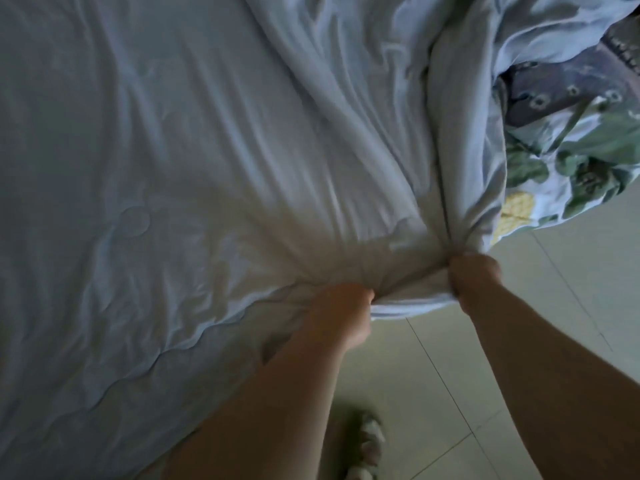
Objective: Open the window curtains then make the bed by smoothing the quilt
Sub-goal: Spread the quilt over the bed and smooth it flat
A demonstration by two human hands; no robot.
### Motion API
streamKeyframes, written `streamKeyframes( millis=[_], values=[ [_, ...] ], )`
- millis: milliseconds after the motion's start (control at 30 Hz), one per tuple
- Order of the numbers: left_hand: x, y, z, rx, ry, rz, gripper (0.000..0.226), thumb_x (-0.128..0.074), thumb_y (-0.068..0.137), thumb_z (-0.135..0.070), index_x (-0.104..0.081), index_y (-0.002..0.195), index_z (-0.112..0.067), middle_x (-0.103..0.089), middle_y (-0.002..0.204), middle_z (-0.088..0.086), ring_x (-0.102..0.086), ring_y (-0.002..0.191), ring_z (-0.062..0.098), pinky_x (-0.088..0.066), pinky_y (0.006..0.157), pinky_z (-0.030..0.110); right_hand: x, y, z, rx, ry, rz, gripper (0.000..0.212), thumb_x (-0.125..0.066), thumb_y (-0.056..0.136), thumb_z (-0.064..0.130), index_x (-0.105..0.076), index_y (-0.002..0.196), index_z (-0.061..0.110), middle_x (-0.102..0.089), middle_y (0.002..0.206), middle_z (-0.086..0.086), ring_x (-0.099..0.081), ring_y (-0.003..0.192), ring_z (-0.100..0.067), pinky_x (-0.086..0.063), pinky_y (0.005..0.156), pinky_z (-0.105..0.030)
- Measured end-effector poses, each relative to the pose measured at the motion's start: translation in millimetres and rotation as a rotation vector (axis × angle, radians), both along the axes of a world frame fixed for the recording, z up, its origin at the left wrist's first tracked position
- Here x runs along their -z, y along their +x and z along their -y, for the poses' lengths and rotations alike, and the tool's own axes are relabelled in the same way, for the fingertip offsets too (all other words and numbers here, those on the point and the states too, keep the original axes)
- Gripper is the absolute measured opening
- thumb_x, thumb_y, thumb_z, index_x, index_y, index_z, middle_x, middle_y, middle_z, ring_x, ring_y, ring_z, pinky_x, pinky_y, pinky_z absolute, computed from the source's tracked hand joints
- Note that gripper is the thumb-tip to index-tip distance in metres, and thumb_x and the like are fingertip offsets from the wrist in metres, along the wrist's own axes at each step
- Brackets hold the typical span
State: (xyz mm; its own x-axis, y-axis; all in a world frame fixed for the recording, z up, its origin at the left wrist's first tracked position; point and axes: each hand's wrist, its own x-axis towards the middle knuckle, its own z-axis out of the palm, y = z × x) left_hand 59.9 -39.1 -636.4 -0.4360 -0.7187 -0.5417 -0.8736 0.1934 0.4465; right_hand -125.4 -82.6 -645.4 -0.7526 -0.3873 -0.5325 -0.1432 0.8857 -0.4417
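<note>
Floor [519, 341] lies nearest, a slippered foot [363, 441] on it. Above, the left hand [343, 313] and right hand [472, 282] each clench the quilt [173, 150] edge at the bed's side. Beyond, folds bunch by a floral cloth [571, 150]. Uneven pulling could likely deepen those folds or drag the quilt off.

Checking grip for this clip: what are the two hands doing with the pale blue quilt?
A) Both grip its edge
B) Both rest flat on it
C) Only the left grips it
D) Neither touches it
A: the left hand and right hand are each closed on the bunched edge of the quilt.
</note>
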Motion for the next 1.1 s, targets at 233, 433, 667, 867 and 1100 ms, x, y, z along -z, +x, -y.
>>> streamKeyframes(
  millis=[233, 433, 667, 867, 1100],
  values=[
    [3, -12, -8, -0.06, -0.1, 0.111, 0.02, -0.052, 0.09, -0.019, -0.059, 0.109, -0.017, -0.064, 0.111, 0.006, -0.06, 0.105, 0.027, -0.045, 0.084, 0.034, 3, -32, 16, 0.027, -0.041, 0.231, 0.039, -0.068, 0.081, 0.025, -0.06, 0.111, 0.001, -0.064, 0.1, -0.012, -0.061, 0.093, -0.028, -0.045, 0.075, -0.029],
    [7, -77, -8, -0.287, -0.244, 0.023, 0.052, -0.066, 0.072, -0.031, -0.052, 0.12, -0.018, -0.055, 0.115, 0.002, -0.058, 0.099, 0.026, -0.046, 0.077, 0.035, -14, -63, 67, 0.084, -0.353, 0.454, 0.085, -0.088, 0.039, 0.044, -0.065, 0.113, 0.01, -0.072, 0.1, -0.003, -0.069, 0.087, -0.023, -0.056, 0.084, -0.037],
    [4, -127, 8, -0.543, -0.116, 0.032, 0.051, -0.059, 0.085, -0.027, -0.043, 0.133, -0.031, -0.062, 0.118, 0.0, -0.06, 0.106, 0.026, -0.043, 0.08, 0.031, -13, -85, 97, -0.358, -0.134, 0.616, 0.058, -0.078, 0.066, 0.029, -0.062, 0.117, 0.008, -0.07, 0.107, -0.012, -0.069, 0.095, -0.029, -0.056, 0.085, -0.037],
    [10, -157, -10, -0.438, -0.052, 0.1, 0.064, -0.056, 0.088, -0.021, -0.03, 0.143, -0.04, -0.057, 0.129, -0.003, -0.056, 0.116, 0.023, -0.044, 0.093, 0.033, 2, -151, 38, -0.753, -0.194, -0.093, 0.026, -0.07, 0.08, 0.019, -0.068, 0.103, 0.008, -0.069, 0.093, -0.019, -0.067, 0.088, -0.035, -0.049, 0.062, -0.03],
    [10, -175, 8, -0.482, 0.038, 0.107, 0.074, -0.062, 0.078, -0.055, -0.036, 0.138, -0.021, -0.054, 0.129, 0.007, -0.054, 0.116, 0.027, -0.045, 0.095, 0.035, -10, -160, 62, -0.488, -0.197, 0.197, 0.081, -0.078, 0.07, 0.041, -0.04, 0.131, 0.003, -0.056, 0.122, -0.011, -0.054, 0.114, -0.029, -0.045, 0.097, -0.04]
  ],
)
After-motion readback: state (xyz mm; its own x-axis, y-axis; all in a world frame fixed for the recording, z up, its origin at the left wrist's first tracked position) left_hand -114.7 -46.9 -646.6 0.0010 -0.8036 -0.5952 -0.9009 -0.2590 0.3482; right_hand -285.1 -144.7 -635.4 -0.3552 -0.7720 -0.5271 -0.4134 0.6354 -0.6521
